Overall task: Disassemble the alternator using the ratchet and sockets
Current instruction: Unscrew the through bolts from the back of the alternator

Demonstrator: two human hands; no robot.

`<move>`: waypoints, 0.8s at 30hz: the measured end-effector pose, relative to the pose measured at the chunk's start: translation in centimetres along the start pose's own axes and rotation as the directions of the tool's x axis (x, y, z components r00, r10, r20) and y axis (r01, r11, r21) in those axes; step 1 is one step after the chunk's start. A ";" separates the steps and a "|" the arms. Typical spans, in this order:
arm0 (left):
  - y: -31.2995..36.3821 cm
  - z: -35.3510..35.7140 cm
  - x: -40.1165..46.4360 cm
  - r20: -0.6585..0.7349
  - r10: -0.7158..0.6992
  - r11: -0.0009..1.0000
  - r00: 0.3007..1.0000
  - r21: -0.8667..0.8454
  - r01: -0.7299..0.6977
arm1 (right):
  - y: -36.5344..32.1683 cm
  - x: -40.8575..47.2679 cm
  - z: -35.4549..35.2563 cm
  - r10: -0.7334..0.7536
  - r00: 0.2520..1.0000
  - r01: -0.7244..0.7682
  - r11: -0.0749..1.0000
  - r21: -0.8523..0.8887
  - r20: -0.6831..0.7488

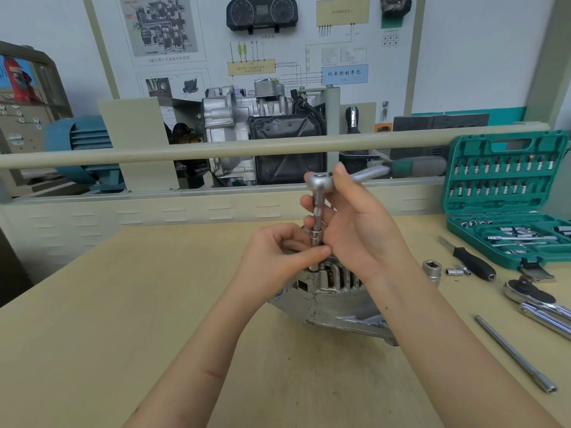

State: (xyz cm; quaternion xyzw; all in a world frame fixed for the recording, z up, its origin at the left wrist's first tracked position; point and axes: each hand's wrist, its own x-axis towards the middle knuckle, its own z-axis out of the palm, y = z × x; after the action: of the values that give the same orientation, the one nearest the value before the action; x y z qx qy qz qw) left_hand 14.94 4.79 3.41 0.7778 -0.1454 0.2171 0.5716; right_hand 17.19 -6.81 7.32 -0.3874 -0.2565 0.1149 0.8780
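Pale wood made up the table [123, 304], and near its middle the alternator [327, 291] lay tilted on its housing, partly hidden by both wrists. Going left to right, the left hand [278, 254] had its fingers curled, thumb and fingertips pinching the socket [315, 239] at the foot of the upright extension bar [317, 211]. The right hand [355, 230] was wrapped loosely round that bar, thumb up against the head of the ratchet [321, 180], whose handle pointed away to the right.

The socket's seat on the bolt was hidden by fingers, so I could not tell whether it sat square. If it sat crooked, a pull on the handle would likely slip it off and round the bolt. With neither hand bracing the alternator, it might rock or slide. Farther right, a loose big socket [431, 268], a screwdriver [472, 261] and a second ratchet [531, 298] lay near the open green case [506, 199]; a swinging handle could knock them.
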 end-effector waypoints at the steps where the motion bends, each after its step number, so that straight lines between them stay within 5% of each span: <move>1: 0.0 0.0 0.0 0.003 -0.003 1.000 1.000 -0.003 0.003 | 0.0 0.0 0.0 0.004 1.000 -0.004 1.000 0.010 -0.010; 24: -0.1 -0.8 0.2 0.034 0.013 0.999 0.999 -0.047 -0.011 | 0.3 -0.1 0.5 0.014 0.999 -0.016 0.998 -0.056 -0.035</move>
State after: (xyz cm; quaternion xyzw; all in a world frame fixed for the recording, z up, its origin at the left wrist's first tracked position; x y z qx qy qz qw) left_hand 14.98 5.56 3.63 0.7669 -0.1650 0.2038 0.5858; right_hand 16.85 -6.35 7.34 -0.4156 -0.2416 0.1074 0.8703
